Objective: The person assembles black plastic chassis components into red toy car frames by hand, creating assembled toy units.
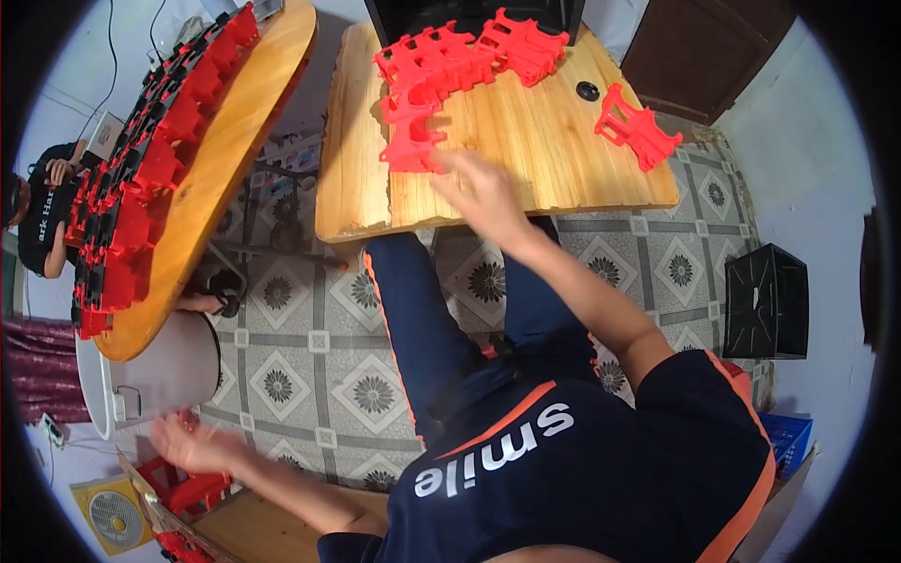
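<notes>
My right hand (488, 197) is over the near part of the wooden table, fingers stretched out and apart, holding nothing I can see. Its fingertips are beside the nearest red plastic frame (411, 150); whether they touch is hard to tell. That frame ends a curved row of several red plastic frames (436, 61) running back across the table. Out to the left, my left hand (197, 446) is blurred, its fingers seemingly spread. It appears near a white bucket (178, 366) and a red stool (192, 488), with a small red patch behind its fingers.
On the wooden table (554, 169) are another red frame (638, 127) and a small round black object (587, 91). A long wooden board (221, 178) at left carries red and black parts (155, 174). Beyond sits another person (47, 206). A black bin (765, 300) stands right.
</notes>
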Action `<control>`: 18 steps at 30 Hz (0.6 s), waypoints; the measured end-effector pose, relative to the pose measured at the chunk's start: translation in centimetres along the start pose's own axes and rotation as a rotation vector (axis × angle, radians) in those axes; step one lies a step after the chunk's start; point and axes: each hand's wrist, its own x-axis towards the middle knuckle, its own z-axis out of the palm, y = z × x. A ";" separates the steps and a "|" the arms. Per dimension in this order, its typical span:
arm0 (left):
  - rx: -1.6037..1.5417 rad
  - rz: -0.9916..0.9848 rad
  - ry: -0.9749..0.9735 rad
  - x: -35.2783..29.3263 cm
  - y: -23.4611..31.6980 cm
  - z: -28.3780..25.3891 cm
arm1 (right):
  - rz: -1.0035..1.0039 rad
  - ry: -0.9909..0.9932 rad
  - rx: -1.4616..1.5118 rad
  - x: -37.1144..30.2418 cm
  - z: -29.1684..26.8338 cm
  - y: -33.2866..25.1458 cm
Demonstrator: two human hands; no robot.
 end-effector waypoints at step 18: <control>-0.684 -1.072 -0.888 -24.6 -6.1 32.7 | 0.036 -0.220 -0.024 22.4 -8.2 14.2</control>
